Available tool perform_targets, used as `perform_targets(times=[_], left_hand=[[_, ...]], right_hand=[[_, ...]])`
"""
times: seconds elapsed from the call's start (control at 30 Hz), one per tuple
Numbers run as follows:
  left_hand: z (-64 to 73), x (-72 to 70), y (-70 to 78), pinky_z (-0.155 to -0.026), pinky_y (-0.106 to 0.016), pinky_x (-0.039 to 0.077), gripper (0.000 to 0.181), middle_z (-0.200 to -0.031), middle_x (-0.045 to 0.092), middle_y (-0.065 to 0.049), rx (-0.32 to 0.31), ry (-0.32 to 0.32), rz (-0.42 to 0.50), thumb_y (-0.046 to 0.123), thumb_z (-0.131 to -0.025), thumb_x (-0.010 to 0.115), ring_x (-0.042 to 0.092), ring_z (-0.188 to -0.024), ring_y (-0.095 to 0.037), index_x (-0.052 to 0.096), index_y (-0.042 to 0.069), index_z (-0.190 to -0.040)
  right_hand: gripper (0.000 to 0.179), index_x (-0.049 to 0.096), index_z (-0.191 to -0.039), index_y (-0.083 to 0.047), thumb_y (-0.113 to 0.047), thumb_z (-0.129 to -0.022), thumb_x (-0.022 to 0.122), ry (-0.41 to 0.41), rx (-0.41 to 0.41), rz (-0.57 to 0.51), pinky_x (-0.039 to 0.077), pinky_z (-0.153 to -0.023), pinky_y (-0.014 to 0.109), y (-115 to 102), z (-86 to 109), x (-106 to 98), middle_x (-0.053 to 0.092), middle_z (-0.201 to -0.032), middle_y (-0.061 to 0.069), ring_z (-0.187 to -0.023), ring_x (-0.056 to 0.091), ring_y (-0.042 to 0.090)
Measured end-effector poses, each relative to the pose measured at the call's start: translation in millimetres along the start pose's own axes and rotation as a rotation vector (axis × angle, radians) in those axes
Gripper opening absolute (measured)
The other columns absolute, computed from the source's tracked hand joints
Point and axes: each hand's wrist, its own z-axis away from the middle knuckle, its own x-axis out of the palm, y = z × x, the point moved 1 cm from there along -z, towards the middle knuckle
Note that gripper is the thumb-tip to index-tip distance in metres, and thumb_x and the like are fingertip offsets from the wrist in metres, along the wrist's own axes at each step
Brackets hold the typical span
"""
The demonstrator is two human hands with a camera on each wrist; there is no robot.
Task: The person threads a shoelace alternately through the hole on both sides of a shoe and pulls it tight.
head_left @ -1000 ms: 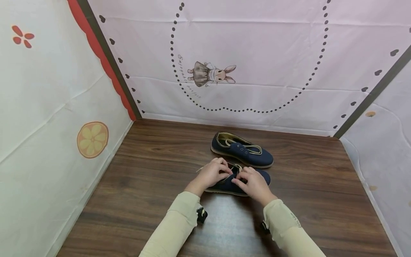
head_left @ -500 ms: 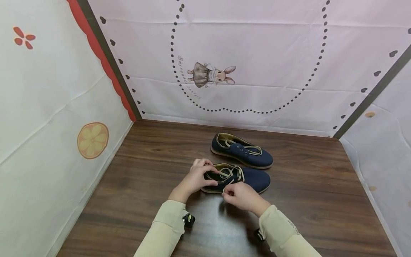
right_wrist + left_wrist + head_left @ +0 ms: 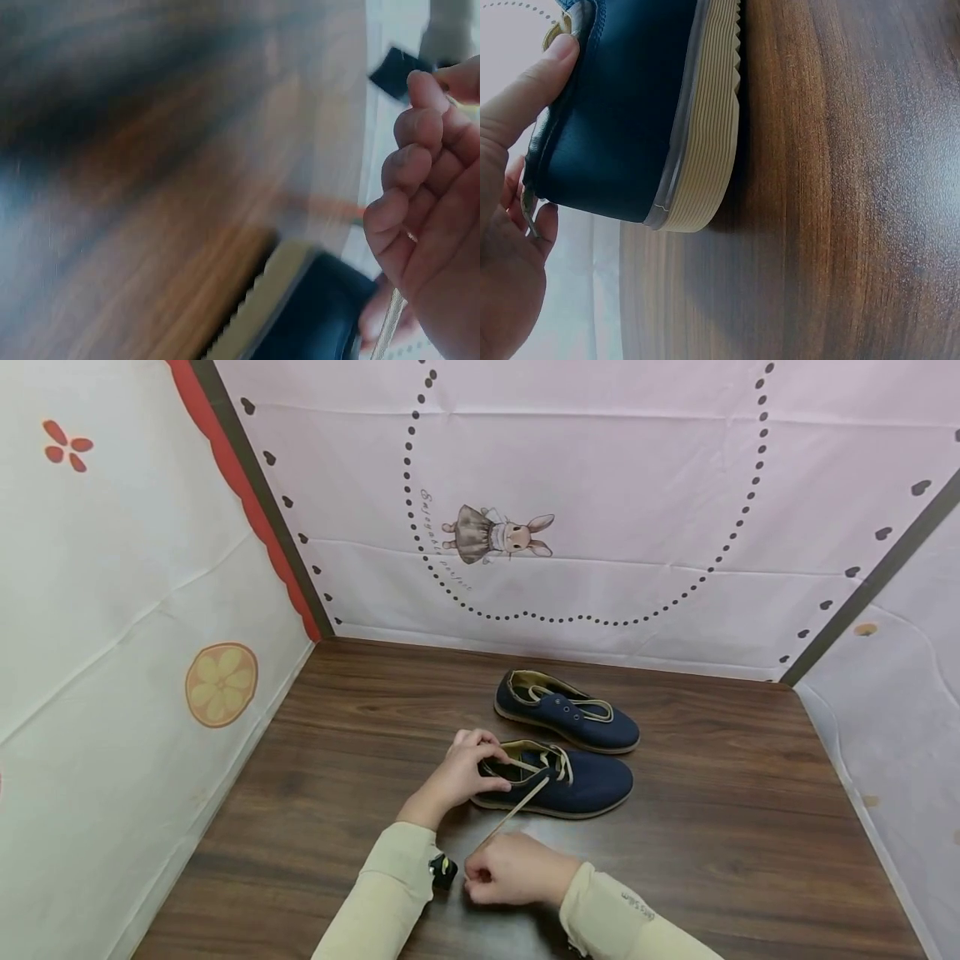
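A navy lace-up shoe [image 3: 592, 781] with a pale sole stands on the wooden surface, toe to the right. My left hand [image 3: 457, 774] holds its heel end, the thumb [image 3: 559, 52] on the near edge of the opening and the other fingers at the far side and back. In the head view, my right hand [image 3: 517, 868], fingers curled, grips one end of a beige shoelace [image 3: 517, 810]. That lace runs taut from the shoe's near eyelet flap to the fist. In the right wrist view the lace [image 3: 390, 322] enters the curled fingers. Another lace length lies across the opening.
A matching navy shoe [image 3: 570, 714] stands just behind, its lace looped over the top. Printed cloth walls [image 3: 615, 510] enclose the brown wood-grain surface [image 3: 360, 727] at the back and sides.
My right hand has pulled the lace from the shoe toward the front left, drawing it straight. My left hand shifted left to the heel earlier, then stayed there.
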Motion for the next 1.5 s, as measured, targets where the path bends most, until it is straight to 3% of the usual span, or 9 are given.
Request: perform_targets(times=[0.2,0.33,0.53,0.73,0.9,1.03,1.2,1.37,1.5], left_hand=[[-1.1,1.0,-0.3,-0.089,-0.043,0.035,0.031,-0.107,0.052,-0.001,0.019,0.011,0.001,0.029,-0.067,0.082,0.04,-0.104,-0.025,0.069,0.017,-0.093],[-0.5,-1.2,-4.1,-0.089,-0.044,0.035,0.03,-0.109,0.052,-0.002,0.019,0.018,0.106,0.027,-0.071,0.081,0.04,-0.106,-0.025,0.068,0.015,-0.095],[5.1,-9.3,-18.4,-0.088,-0.045,0.038,0.024,-0.118,0.054,-0.005,-0.19,0.082,0.251,0.018,-0.092,0.059,0.042,-0.11,-0.025,0.064,0.009,-0.113],[9.6,-17.6,-26.9,-0.09,-0.044,0.04,0.03,-0.115,0.058,-0.01,-0.362,-0.052,0.327,0.017,-0.096,0.049,0.051,-0.107,-0.026,0.056,0.009,-0.123],[12.0,-25.4,-33.5,-0.073,-0.034,0.045,0.023,-0.097,0.062,-0.007,-0.325,-0.06,0.322,0.013,-0.092,0.057,0.054,-0.085,-0.018,0.064,0.008,-0.113],[11.8,-36.1,-31.3,-0.073,-0.033,0.049,0.021,-0.087,0.067,-0.009,-0.291,0.007,0.409,0.012,-0.091,0.059,0.061,-0.08,-0.019,0.067,0.002,-0.108],[-0.9,-44.5,-6.6,-0.07,-0.031,0.049,0.02,-0.083,0.069,-0.005,-0.258,0.159,0.435,0.017,-0.089,0.063,0.064,-0.079,-0.022,0.07,0.004,-0.102],[-23.7,-38.1,35.1,-0.063,-0.026,0.047,0.018,-0.09,0.067,0.0,-0.139,0.195,0.452,0.022,-0.086,0.067,0.058,-0.072,-0.012,0.07,0.008,-0.097],[-39.2,-31.7,56.1,-0.067,-0.027,0.048,0.02,-0.097,0.065,-0.002,-0.034,0.17,0.495,0.021,-0.087,0.066,0.058,-0.078,-0.012,0.07,0.008,-0.101]], right_hand=[[0.024,0.05,-0.057,-0.022,-0.021,-0.076,0.064,-0.135,-0.058,-0.034,0.027,-0.046,0.008,-7,-1.6,10,0.037,-0.051,-0.019,-0.047,0.032,-0.009],[0.02,0.053,-0.061,-0.023,-0.023,-0.079,0.062,-0.092,0.059,0.0,0.031,-0.046,0.012,7,2.3,-2,0.042,-0.055,-0.019,-0.049,0.037,-0.006],[0.016,0.064,-0.072,-0.022,-0.026,-0.087,0.062,0.082,0.354,0.067,0.039,-0.05,0.022,41,11.4,-24,0.053,-0.062,-0.016,-0.051,0.045,0.0],[0.036,0.057,-0.054,-0.02,-0.035,-0.086,0.065,0.06,0.548,0.129,0.036,-0.043,0.024,58,21.9,-11,0.043,-0.043,-0.014,-0.039,0.04,0.003],[0.04,0.059,-0.054,-0.011,-0.036,-0.084,0.067,-0.044,0.703,-0.207,0.043,-0.045,0.026,72,35.5,-27,0.048,-0.039,-0.006,-0.035,0.049,0.009],[0.033,0.063,-0.065,-0.006,-0.033,-0.084,0.067,0.118,0.769,-0.437,0.047,-0.047,0.03,90,48.3,-60,0.053,-0.048,0.0,-0.041,0.053,0.015],[0.017,0.067,-0.083,-0.009,-0.026,-0.086,0.068,0.399,0.68,-0.419,0.044,-0.058,0.029,105,54.9,-89,0.057,-0.07,0.0,-0.062,0.052,0.016],[0.029,0.064,-0.11,-0.006,-0.02,-0.085,0.068,0.463,0.502,-0.489,0.046,-0.071,0.03,99,38.3,-97,0.061,-0.101,0.007,-0.089,0.056,0.023],[0.026,0.064,-0.11,-0.001,-0.015,-0.088,0.064,0.519,0.46,-0.598,0.05,-0.072,0.031,90,25.6,-103,0.063,-0.105,0.013,-0.089,0.06,0.027]])
